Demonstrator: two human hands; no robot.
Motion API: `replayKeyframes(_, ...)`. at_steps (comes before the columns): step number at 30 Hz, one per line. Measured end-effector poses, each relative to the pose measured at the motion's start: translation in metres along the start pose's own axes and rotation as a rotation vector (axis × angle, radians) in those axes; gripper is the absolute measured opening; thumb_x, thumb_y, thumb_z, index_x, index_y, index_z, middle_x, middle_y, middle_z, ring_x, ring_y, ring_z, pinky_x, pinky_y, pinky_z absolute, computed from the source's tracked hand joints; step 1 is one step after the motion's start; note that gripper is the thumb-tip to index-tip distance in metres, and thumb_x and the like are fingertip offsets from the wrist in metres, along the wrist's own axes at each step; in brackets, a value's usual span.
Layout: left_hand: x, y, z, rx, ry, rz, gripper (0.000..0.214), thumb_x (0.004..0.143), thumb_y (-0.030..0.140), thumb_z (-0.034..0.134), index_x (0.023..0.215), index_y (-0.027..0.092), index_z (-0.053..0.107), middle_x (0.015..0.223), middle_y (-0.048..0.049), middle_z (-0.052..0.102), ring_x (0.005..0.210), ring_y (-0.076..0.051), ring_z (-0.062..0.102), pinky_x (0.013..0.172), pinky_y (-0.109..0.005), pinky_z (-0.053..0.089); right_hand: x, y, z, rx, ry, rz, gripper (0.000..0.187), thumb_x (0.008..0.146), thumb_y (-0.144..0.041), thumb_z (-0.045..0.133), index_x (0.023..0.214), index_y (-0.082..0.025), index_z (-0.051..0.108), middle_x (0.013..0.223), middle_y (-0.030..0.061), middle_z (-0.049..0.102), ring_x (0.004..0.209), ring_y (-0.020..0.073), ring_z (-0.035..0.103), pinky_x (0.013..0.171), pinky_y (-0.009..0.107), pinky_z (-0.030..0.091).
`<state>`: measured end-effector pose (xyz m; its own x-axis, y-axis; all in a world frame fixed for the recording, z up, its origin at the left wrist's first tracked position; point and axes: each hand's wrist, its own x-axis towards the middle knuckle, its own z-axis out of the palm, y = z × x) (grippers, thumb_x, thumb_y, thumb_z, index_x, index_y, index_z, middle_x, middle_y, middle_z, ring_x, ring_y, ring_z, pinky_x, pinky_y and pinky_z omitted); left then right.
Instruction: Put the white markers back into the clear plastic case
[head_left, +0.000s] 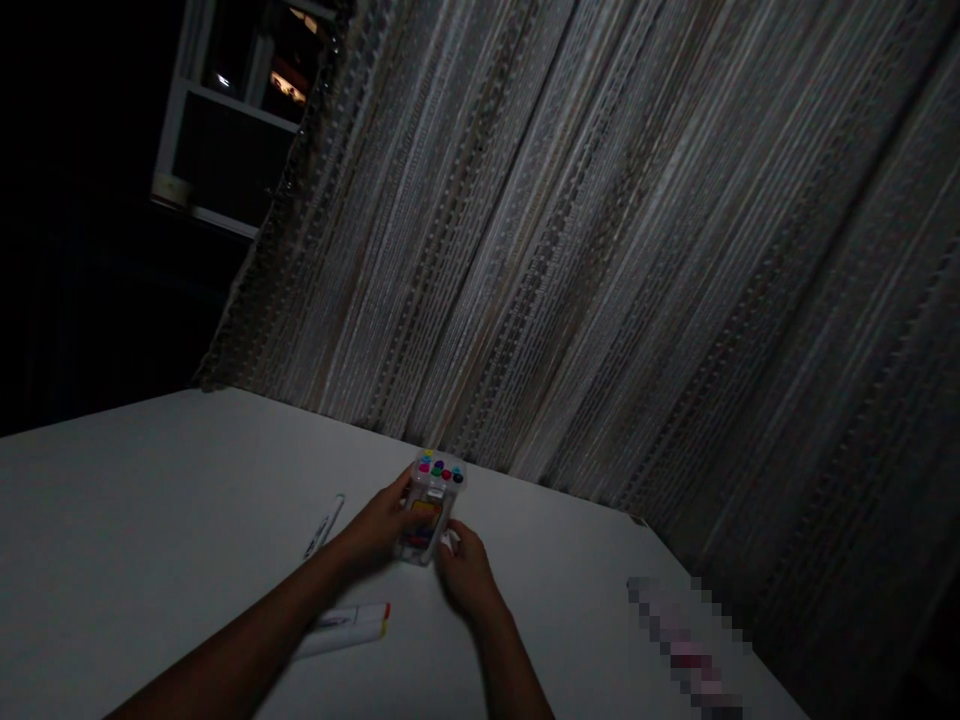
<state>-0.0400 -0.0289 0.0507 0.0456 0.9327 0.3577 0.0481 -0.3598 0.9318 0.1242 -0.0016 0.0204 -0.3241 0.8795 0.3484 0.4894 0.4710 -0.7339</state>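
Note:
A clear plastic marker case stands or is held upright at the far side of the white table. Several coloured round marker ends show at its top, and a colourful label is on its front. My left hand grips the case from its left side, with the thumb across the front. Close to the case's lower right side, my right hand has its fingers curled around something small and white that I cannot make out. Left of my left forearm lies a white marker with a green end.
Two white markers, one with a red end and one with a yellow end, lie partly behind my left forearm. A pixelated patch covers something at the right. A curtain hangs along the back edge of the white table.

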Motion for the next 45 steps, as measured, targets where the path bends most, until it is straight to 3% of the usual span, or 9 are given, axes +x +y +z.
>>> replayKeyframes(4, -0.008, 0.002, -0.008, 0.219, 0.145, 0.085, 0.069, 0.065, 0.038, 0.068, 0.125, 0.02, 0.038, 0.117, -0.0079, 0.056, 0.107, -0.025, 0.053, 0.092, -0.038, 0.042, 0.006, 0.001, -0.007, 0.148, 0.207, 0.11, 0.019, 0.07, -0.028, 0.051, 0.078, -0.017, 0.063, 0.062, 0.0025, 0.06, 0.056, 0.0151, 0.054, 0.049, 0.023, 0.038)
replayKeyframes(8, -0.011, 0.006, -0.012, 0.286, 0.227, 0.126, 0.079, 0.056, 0.036, 0.075, 0.123, 0.019, 0.038, 0.123, -0.0104, 0.052, 0.113, -0.025, 0.048, 0.099, -0.04, 0.035, 0.013, -0.002, -0.028, 0.43, 0.447, 0.214, 0.023, 0.067, -0.04, 0.054, 0.066, -0.017, 0.056, 0.041, -0.0054, 0.043, 0.037, 0.0103, 0.039, 0.037, 0.022, 0.03)
replayKeyframes(15, -0.009, 0.007, -0.02, 0.002, 0.036, -0.001, 0.078, 0.052, 0.035, 0.077, 0.12, 0.018, 0.043, 0.117, -0.012, 0.056, 0.106, -0.028, 0.054, 0.091, -0.041, 0.043, 0.015, -0.004, -0.061, 0.946, 0.672, 0.168, 0.038, 0.068, -0.057, 0.055, 0.067, -0.021, 0.045, 0.042, -0.0112, 0.03, 0.037, 0.0076, 0.036, 0.038, 0.02, 0.031)
replayKeyframes(19, -0.009, 0.006, -0.029, -0.092, -0.102, -0.019, 0.079, 0.052, 0.036, 0.077, 0.121, 0.018, 0.043, 0.122, -0.0132, 0.052, 0.112, -0.03, 0.05, 0.094, -0.04, 0.04, 0.012, -0.019, -0.07, 0.972, 0.547, 0.046, 0.039, 0.074, -0.059, 0.049, 0.068, -0.021, 0.043, 0.044, -0.0099, 0.031, 0.039, 0.008, 0.037, 0.042, 0.022, 0.035)
replayKeyframes(23, -0.007, -0.002, -0.029, -0.113, -0.146, -0.011, 0.082, 0.052, 0.035, 0.078, 0.122, 0.017, 0.041, 0.123, -0.0136, 0.051, 0.112, -0.03, 0.049, 0.094, -0.04, 0.04, 0.007, -0.042, -0.067, 0.942, 0.416, -0.034, 0.039, 0.073, -0.058, 0.052, 0.075, -0.019, 0.048, 0.046, -0.0082, 0.037, 0.042, 0.0094, 0.041, 0.041, 0.022, 0.034)
replayKeyframes(34, -0.01, -0.003, -0.023, 0.018, -0.133, 0.051, 0.085, 0.056, 0.033, 0.078, 0.127, 0.017, 0.035, 0.12, -0.0125, 0.053, 0.108, -0.026, 0.052, 0.092, -0.037, 0.04, 0.001, -0.096, -0.077, 0.544, 0.558, -0.239, 0.04, 0.074, -0.055, 0.055, 0.075, -0.015, 0.051, 0.048, -0.0054, 0.044, 0.045, 0.0094, 0.044, 0.044, 0.023, 0.037)
replayKeyframes(39, -0.009, -0.008, -0.023, -0.062, -0.191, 0.076, 0.086, 0.058, 0.031, 0.076, 0.13, 0.019, 0.03, 0.123, -0.012, 0.052, 0.11, -0.025, 0.051, 0.094, -0.038, 0.04, 0.004, -0.118, -0.079, 0.425, 0.437, -0.322, 0.038, 0.077, -0.054, 0.051, 0.072, -0.016, 0.051, 0.049, -0.0048, 0.045, 0.045, 0.0092, 0.043, 0.045, 0.022, 0.036)
replayKeyframes(45, -0.009, -0.01, -0.023, -0.058, -0.175, 0.08, 0.083, 0.057, 0.031, 0.077, 0.128, 0.017, 0.035, 0.125, -0.0129, 0.05, 0.113, -0.027, 0.048, 0.096, -0.039, 0.038, 0.012, -0.125, -0.085, 0.126, 0.351, -0.381, 0.036, 0.079, -0.05, 0.05, 0.066, -0.016, 0.053, 0.049, -0.0049, 0.042, 0.046, 0.0085, 0.039, 0.046, 0.022, 0.031)
